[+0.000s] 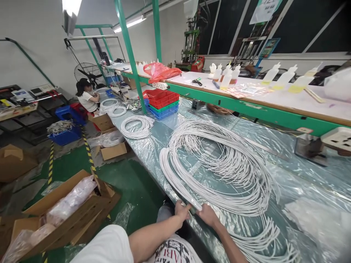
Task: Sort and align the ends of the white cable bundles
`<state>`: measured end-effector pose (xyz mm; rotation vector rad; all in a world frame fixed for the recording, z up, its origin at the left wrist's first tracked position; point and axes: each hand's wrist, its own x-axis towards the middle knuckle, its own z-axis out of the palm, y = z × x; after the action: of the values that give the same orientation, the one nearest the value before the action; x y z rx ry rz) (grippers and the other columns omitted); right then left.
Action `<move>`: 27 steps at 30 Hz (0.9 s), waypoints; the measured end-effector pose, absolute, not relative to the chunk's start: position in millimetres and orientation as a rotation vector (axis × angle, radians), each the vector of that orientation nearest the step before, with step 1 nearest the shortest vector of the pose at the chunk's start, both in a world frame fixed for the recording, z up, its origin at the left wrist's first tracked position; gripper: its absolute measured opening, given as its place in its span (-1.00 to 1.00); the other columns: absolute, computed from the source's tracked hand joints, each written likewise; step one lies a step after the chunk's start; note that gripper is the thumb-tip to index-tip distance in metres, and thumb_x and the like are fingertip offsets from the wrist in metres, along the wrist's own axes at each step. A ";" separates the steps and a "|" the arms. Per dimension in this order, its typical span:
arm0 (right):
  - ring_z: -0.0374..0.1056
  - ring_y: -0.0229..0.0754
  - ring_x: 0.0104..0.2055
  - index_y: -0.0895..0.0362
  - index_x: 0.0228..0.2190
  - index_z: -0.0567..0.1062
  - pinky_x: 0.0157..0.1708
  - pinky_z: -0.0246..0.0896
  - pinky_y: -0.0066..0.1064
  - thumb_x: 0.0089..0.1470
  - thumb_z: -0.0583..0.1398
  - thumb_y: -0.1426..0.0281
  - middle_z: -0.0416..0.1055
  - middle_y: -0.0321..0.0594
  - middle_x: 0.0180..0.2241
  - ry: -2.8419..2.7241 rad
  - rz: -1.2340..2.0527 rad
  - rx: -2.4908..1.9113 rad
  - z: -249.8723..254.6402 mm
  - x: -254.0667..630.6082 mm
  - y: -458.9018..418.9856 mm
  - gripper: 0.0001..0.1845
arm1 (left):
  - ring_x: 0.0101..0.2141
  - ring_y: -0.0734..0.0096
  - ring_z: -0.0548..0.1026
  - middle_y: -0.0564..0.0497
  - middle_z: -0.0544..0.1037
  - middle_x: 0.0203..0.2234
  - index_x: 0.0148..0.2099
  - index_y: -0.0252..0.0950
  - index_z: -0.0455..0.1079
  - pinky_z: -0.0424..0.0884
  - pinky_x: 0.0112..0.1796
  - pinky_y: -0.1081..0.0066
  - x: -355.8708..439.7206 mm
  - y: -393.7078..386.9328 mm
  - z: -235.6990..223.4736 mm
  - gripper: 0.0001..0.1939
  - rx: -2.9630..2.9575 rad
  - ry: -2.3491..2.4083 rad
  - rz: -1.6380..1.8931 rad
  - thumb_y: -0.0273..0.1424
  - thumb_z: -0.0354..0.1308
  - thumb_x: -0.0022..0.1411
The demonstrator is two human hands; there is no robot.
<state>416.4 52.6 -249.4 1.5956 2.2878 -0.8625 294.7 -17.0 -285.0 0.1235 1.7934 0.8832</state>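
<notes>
"FAIT" is read on the shirt (pixel 178 252); one white cable bundle (pixel 174 179) is clasped by the right hand (pixel 208 215) at the desk (pixel 153 146) edge; the left hand (pixel 181 210): grip can't be told; one red plastic bag (pixel 161 71) is seen.

Readable text: mainly the wearer's white printed T-shirt (pixel 175 250). Dark red capitals at the bottom edge, partly cut off, seem to include "ABL"; black letters beside them look like "FAIT". Rest of that print: folded, not legible. Paper sheet (pixel 263 12) up at the windows: large characters, tilted, cut by top edge, maybe starting "72", not certain. Small sticker (pixel 305 130) on green shelf rail (pixel 255 106): printed, too small. Blue-edged control panel (pixel 270 47): markings too small. Floor tape (pixel 90 153): yellow-black hazard stripes.
</notes>
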 end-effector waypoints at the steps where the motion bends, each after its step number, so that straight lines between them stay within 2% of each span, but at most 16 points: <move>1: 0.53 -0.06 -0.26 0.23 -0.37 0.61 -0.40 0.19 -0.47 0.07 0.20 0.46 0.58 0.04 -0.35 2.283 -0.890 1.567 -247.6 416.1 52.6 -0.83 | -0.40 0.43 0.52 -0.05 0.50 -0.36 -0.02 -0.29 0.32 0.50 -0.43 0.51 295.9 -17.1 -283.0 -0.77 0.097 1.769 0.878 -0.34 0.18 0.31; 5: 0.51 -0.01 -0.14 0.28 -0.29 0.60 -0.29 0.22 -0.44 0.14 0.16 0.41 0.57 0.11 -0.25 2.246 -0.975 1.510 -243.3 413.7 50.1 -0.76 | -0.41 0.48 0.50 0.01 0.49 -0.39 -0.14 -0.40 0.38 0.54 -0.35 0.43 296.8 -15.1 -278.3 -0.79 0.066 1.620 0.814 -0.31 0.08 0.40; 10: 0.45 -0.09 -0.08 0.27 -0.16 0.54 -0.08 0.31 -0.29 0.17 0.23 0.32 0.53 -0.02 -0.15 2.171 -1.051 1.529 -251.4 412.6 46.0 -0.72 | -0.27 0.41 0.53 -0.05 0.52 -0.21 -0.05 -0.40 0.39 0.56 -0.24 0.36 293.6 -5.7 -280.9 -0.76 0.247 1.515 0.762 -0.31 0.13 0.37; 13: 0.44 -0.10 -0.06 0.27 -0.16 0.53 -0.02 0.33 -0.19 0.19 0.25 0.25 0.51 -0.05 -0.13 2.118 -1.058 1.568 -257.4 412.2 42.6 -0.68 | -0.26 0.40 0.54 -0.06 0.53 -0.19 -0.03 -0.39 0.39 0.56 -0.22 0.33 283.1 -2.5 -279.0 -0.74 0.412 1.497 0.608 -0.29 0.12 0.38; 19: 0.42 -0.06 -0.02 0.26 -0.10 0.50 0.00 0.36 -0.12 0.21 0.23 0.22 0.48 -0.04 -0.07 2.049 -1.044 1.618 -266.2 407.1 28.7 -0.64 | -0.49 0.47 0.48 0.06 0.49 -0.51 -0.28 -0.40 0.42 0.50 -0.34 0.37 233.9 3.0 -263.0 -0.66 0.838 1.556 0.097 -0.19 0.12 0.37; 21: 0.41 -0.05 0.00 0.26 -0.08 0.49 0.02 0.36 -0.10 0.21 0.24 0.22 0.46 -0.01 -0.04 2.051 -1.050 1.619 -268.6 405.1 23.1 -0.62 | -0.50 0.44 0.47 0.06 0.48 -0.55 -0.32 -0.39 0.43 0.48 -0.32 0.35 222.0 14.8 -256.2 -0.65 1.039 1.567 0.009 -0.18 0.11 0.36; 23: 0.41 -0.04 0.02 0.26 -0.05 0.49 0.04 0.34 -0.09 0.21 0.23 0.20 0.46 -0.01 -0.03 2.061 -1.060 1.618 -270.1 403.1 17.5 -0.60 | -0.36 0.36 0.53 0.00 0.53 -0.47 -0.25 -0.39 0.46 0.45 -0.19 0.31 219.0 32.2 -251.4 -0.70 1.262 1.550 -0.011 -0.23 0.10 0.34; 25: 0.41 -0.03 0.03 0.25 -0.04 0.48 0.05 0.33 -0.07 0.21 0.23 0.19 0.46 -0.01 -0.02 2.072 -1.071 1.616 -270.6 401.1 12.5 -0.58 | -0.11 0.26 0.51 -0.08 0.58 -0.25 -0.09 -0.37 0.47 0.37 0.00 0.30 224.5 51.1 -250.2 -0.76 1.474 1.482 -0.015 -0.34 0.14 0.26; 27: 0.41 -0.03 0.03 0.25 -0.04 0.49 0.05 0.34 -0.08 0.19 0.24 0.19 0.48 -0.01 -0.02 2.083 -1.081 1.617 -271.1 399.3 9.2 -0.58 | 0.07 0.18 0.42 -0.12 0.54 -0.04 0.02 -0.34 0.44 0.25 0.13 0.32 234.9 66.8 -252.7 -0.62 1.640 1.361 -0.062 -0.44 0.20 0.12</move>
<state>399.3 9.2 -271.1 1.6170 2.0827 -1.0807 234.9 66.8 -252.7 1.6399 1.3608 -0.0624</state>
